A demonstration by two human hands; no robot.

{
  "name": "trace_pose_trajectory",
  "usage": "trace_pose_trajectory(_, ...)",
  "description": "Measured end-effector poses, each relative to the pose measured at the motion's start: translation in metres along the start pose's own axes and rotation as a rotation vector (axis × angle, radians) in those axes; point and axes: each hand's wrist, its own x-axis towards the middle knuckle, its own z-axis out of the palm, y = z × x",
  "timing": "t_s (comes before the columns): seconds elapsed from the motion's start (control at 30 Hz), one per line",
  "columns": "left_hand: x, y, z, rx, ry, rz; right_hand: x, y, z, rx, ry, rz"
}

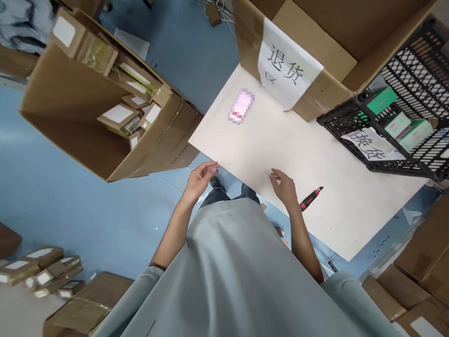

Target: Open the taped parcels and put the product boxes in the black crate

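Observation:
My left hand (201, 179) hovers by the near left edge of the white table (259, 140), fingers stretched out and nothing in them. Over the tabletop, my right hand (282, 186) is empty too, its fingers apart and loosely bent. Just right of that hand lies a red and black utility knife (311, 199), its dark tip pointing away from me. Toward the table's far left lies a pink, pixelated object (241, 106), perhaps a phone; its details are blurred out.
A large open carton (312, 100) with a paper sign stands at the table's back. Beside it is a black plastic crate (368, 164) holding green boxes (382, 100). At left, an open carton (70, 121) holds several small parcels (119, 114). More cartons (84, 299) lie on the floor.

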Motion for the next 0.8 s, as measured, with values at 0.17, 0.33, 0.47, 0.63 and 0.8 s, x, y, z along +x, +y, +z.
trace_pose_trajectory(0.17,-0.008,-0.014,-0.049,-0.133,0.124,0.03,0.029,-0.067,0.031,-0.059,-0.085,-0.128)
trace_pose_trajectory(0.33,0.003,-0.036,-0.108,-0.245,0.203,0.046,0.044,-0.148,0.075,-0.11,-0.141,-0.307)
trace_pose_trajectory(0.47,0.025,-0.053,-0.161,-0.286,0.172,0.093,0.056,-0.211,0.129,-0.155,-0.138,-0.38)
trace_pose_trajectory(0.63,0.041,-0.07,-0.249,-0.332,0.176,0.12,0.076,-0.287,0.214,-0.218,-0.165,-0.413)
trace_pose_trajectory(0.8,0.041,-0.091,-0.354,-0.38,0.251,0.071,0.093,-0.357,0.293,-0.295,-0.214,-0.445)
